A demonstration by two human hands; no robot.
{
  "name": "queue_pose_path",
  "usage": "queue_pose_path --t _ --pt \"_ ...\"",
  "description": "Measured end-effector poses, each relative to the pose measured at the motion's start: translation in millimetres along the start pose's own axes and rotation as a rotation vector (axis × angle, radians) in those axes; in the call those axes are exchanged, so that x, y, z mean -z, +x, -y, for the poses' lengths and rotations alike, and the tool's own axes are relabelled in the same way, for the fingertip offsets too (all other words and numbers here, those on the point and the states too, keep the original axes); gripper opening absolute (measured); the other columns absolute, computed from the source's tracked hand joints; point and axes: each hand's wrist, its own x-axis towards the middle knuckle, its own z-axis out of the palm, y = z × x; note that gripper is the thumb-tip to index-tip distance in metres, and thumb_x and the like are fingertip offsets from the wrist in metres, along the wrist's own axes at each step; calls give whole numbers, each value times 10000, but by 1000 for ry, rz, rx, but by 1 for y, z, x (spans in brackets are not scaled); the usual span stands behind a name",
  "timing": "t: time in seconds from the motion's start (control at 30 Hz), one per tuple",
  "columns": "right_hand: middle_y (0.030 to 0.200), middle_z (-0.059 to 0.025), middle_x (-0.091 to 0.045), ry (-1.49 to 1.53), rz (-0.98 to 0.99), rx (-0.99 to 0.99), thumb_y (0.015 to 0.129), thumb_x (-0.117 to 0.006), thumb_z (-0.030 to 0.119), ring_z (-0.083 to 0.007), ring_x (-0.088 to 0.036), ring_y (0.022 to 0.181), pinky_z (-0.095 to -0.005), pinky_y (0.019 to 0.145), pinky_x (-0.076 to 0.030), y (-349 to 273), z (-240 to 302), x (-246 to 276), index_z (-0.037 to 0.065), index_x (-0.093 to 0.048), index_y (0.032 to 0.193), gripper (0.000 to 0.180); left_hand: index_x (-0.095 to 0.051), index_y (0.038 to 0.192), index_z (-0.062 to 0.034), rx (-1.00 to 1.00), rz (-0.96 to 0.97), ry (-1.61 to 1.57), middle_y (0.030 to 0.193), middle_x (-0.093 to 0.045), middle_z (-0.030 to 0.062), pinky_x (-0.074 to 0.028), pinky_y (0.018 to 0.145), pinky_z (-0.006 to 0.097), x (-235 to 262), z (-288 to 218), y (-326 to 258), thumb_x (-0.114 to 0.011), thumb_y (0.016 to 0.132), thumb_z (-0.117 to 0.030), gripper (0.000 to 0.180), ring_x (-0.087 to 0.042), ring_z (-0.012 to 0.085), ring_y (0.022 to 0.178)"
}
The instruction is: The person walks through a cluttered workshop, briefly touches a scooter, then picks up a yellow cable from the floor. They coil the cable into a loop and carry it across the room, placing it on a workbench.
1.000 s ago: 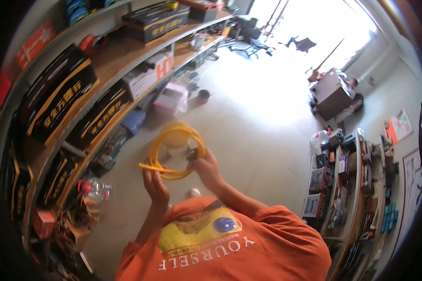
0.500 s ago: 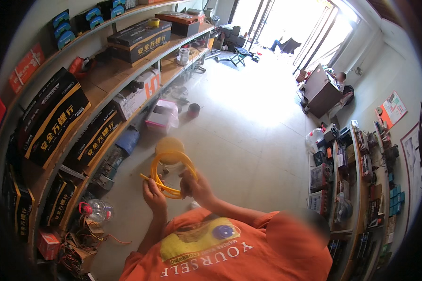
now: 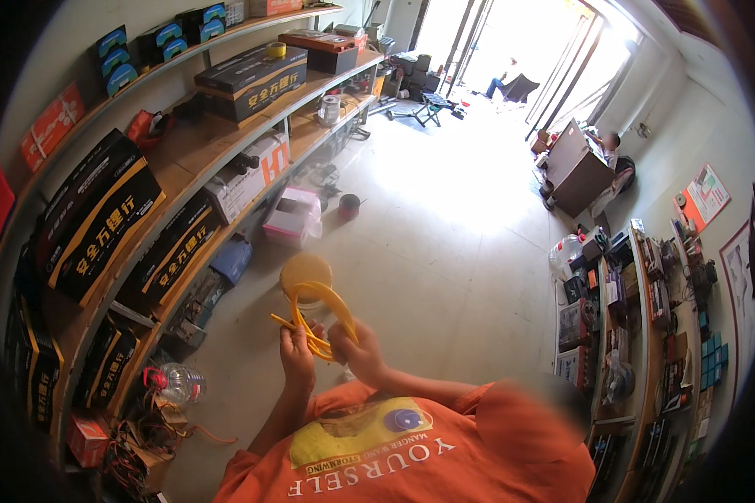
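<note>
A coil of yellow cable or tubing (image 3: 341,307) is held up in front of me, several loops thick. My left hand (image 3: 296,350) is closed on the left side of the coil, and a short free end sticks out above its fingers. Around the right side of the loops my right hand (image 3: 359,348) is wrapped. Behind the coil stands a stool with a round tan top (image 3: 302,272), partly covered by the loops. Whether the coil touches the stool I cannot tell.
Long shelves (image 3: 195,172) with black boxes (image 3: 109,218) run along the left. A clear plastic bottle (image 3: 183,383) and tangled wires (image 3: 138,436) lie low beside them. A pink-and-white box (image 3: 294,214) sits on the floor. Stocked shelves (image 3: 637,335) line the right; a person sits by a desk (image 3: 572,168).
Both hands and the coil have shifted slightly right. The loops have turned, so the coil looks narrower and more tilted than before.
</note>
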Motion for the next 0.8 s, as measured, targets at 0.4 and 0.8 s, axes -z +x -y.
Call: queue_pose_path --t 0.4,0.8 --pt "1025 -144 -606 -658 73 216 768 -750 149 -272 -612 923 -341 817 -490 5 -20 25 7 -472 1175 513 -417 1247 -38 170 2 -431 1118 -576 147 -520 848 345 -6 -1 13 -368 1001 -208 302 -616 237 994" --pt "858 -90 -640 -467 31 -318 800 -695 74 -126 -624 693 -264 599 -511 14 -47 37 20 -494 1055 330 -501 1185 -31 326 18 -473 1097 -579 85 -459 901 335 -5 14 12 -391 1001 -230 292 -578 198 996"
